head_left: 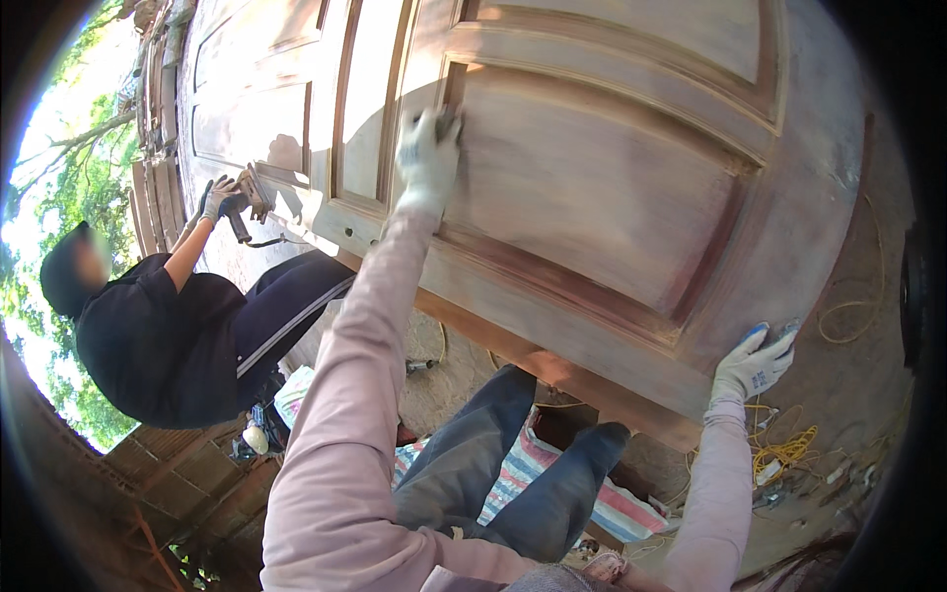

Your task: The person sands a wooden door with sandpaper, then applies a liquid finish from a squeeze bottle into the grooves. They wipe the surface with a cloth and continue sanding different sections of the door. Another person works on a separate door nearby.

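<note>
A large panelled wooden door (592,187) lies in front of me, its surface patchy with pale dust and reddish-brown edges. My left hand (427,163), in a white work glove, presses on the moulding at the left side of the nearest recessed panel. Its fingers are curled and blurred; a dark patch shows at them, and I cannot make out what they hold. At the door's near right corner rests my right hand (755,365), also gloved, with blue-grey fingertips. Its fingers are spread and lie over the edge, holding nothing.
To the left, a person (168,326) in dark clothes bends over the door with a power sander (254,192). A yellow cord (784,451) lies coiled on the ground at right, near small debris. A striped woven sheet (513,479) lies under my legs.
</note>
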A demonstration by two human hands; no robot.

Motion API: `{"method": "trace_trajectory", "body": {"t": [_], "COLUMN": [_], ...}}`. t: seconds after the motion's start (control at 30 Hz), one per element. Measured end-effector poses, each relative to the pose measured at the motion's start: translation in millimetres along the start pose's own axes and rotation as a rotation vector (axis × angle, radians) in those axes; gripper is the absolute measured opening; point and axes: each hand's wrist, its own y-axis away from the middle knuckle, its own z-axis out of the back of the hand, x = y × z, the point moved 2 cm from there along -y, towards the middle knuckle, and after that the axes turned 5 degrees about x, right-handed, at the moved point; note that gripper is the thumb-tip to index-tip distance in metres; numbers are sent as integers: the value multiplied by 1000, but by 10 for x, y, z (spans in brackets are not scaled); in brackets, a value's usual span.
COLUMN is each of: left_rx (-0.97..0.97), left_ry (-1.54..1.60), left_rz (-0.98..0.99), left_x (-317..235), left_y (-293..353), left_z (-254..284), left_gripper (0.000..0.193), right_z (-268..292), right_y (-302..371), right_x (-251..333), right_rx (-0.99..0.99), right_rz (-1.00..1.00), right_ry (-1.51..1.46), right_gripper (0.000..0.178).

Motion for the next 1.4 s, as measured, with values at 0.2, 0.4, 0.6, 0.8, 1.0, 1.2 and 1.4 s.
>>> {"method": "trace_trajectory", "body": {"t": [0.2, 0.4, 0.6, 0.8, 1.0, 1.2, 1.4], "left_rx": [22, 175, -26, 125, -17, -55, 231], "left_ry": [116, 388, 96, 266, 536, -39, 94], "left_rz": [-17, 184, -90, 134, 204, -211, -30], "left_x": [138, 559, 101, 533, 588, 295, 414], "left_y": [-508, 1257, -514, 248, 460, -654, 450], "left_z": [-150, 452, -276, -73, -62, -315, 332], "left_gripper": [27, 18, 25, 15, 13, 4, 16], "right_z": [-74, -150, -169, -245, -286, -263, -196], "right_y": [50, 80, 84, 225, 322, 260, 258], "right_x": [-31, -77, -78, -128, -193, -159, -72], "right_rx": [-36, -18, -14, 25, -3, 4, 23], "right_rz": [7, -17, 47, 2, 25, 53, 24], "right_ry": [9, 18, 13, 10, -1, -26, -21], "right_gripper": [57, 56, 56, 57, 58, 57, 57]}}
